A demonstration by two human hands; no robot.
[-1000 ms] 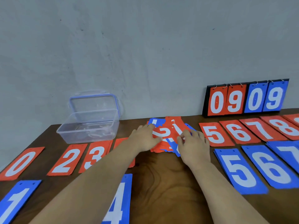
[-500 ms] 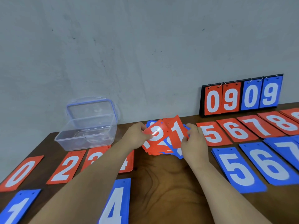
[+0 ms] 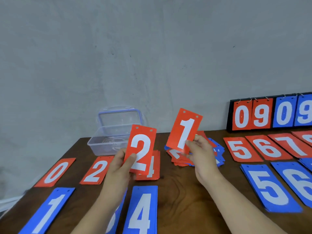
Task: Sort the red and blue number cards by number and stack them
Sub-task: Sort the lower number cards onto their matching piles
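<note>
My left hand [image 3: 120, 163] grips a red card numbered 2 [image 3: 141, 147] upright above the table, in front of the red 4 stack [image 3: 152, 173]. A red card numbered 1 [image 3: 184, 130] is pinched by my right hand [image 3: 201, 153] and held up over the mixed pile of red and blue cards [image 3: 217, 153]. Sorted stacks lie flat: red 0 [image 3: 56, 172], red 2 [image 3: 95, 171], red 5 [image 3: 241, 152], red 6 [image 3: 268, 147], red 7 [image 3: 292, 144], blue 1 [image 3: 49, 210], blue 4 [image 3: 141, 211], blue 5 [image 3: 270, 188], blue 6 [image 3: 300, 181]. My left arm hides the red 3 stack.
A clear plastic box [image 3: 114, 132] with its lid open stands at the back of the brown table [image 3: 182, 191]. A black flip scoreboard [image 3: 270, 114] showing 09 09 leans against the grey wall at the back right.
Both hands have lifted off the mixed pile. The left raised the red 2 and moved left; the right raised the red 1 upright.
</note>
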